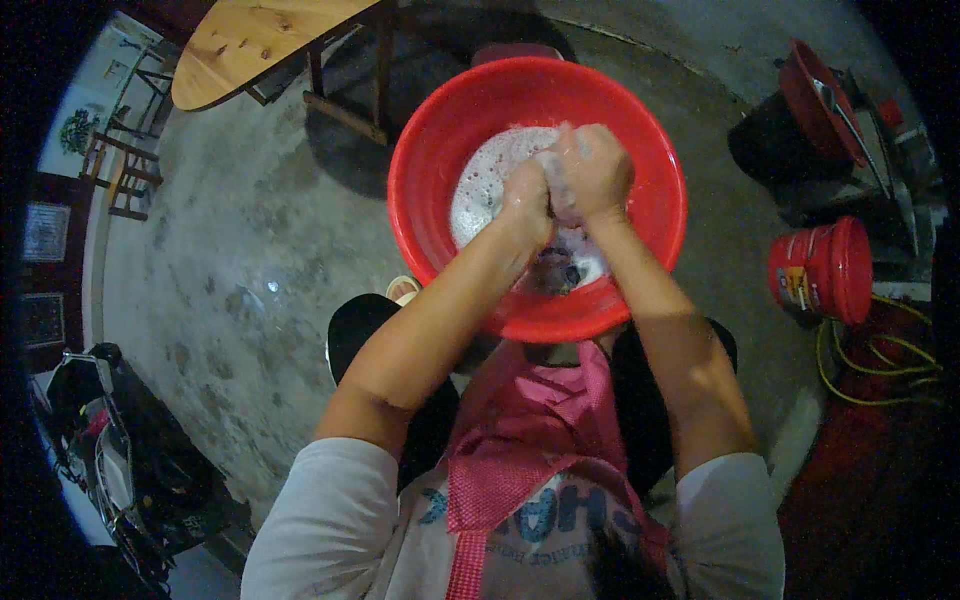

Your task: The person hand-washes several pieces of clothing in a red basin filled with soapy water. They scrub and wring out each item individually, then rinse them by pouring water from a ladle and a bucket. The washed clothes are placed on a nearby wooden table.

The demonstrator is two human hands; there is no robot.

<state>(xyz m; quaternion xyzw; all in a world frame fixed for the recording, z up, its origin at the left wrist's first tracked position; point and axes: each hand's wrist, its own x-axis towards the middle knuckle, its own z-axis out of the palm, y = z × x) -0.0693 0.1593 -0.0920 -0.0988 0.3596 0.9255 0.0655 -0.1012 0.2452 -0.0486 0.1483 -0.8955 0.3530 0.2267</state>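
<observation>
A round red plastic basin point(420, 180) stands before me, with white suds point(480, 187) spread over the water inside. Above the foam, my left hand point(527, 196) and my right hand point(600, 169) are pressed together, both closed around a soapy, pale wet cloth point(556, 176). Blur and lather hide most of the cloth and some of my fingers. Lower in the basin, below my wrists, lies more wet fabric point(566, 271) with dark patches, partly under the water.
A wooden table point(262, 45) stands at the upper left on the concrete floor point(225, 247). To the right are a red bucket point(821, 270), a coiled yellow hose point(862, 375) and another red basin point(821, 101). A motorbike point(112, 457) is parked at the lower left.
</observation>
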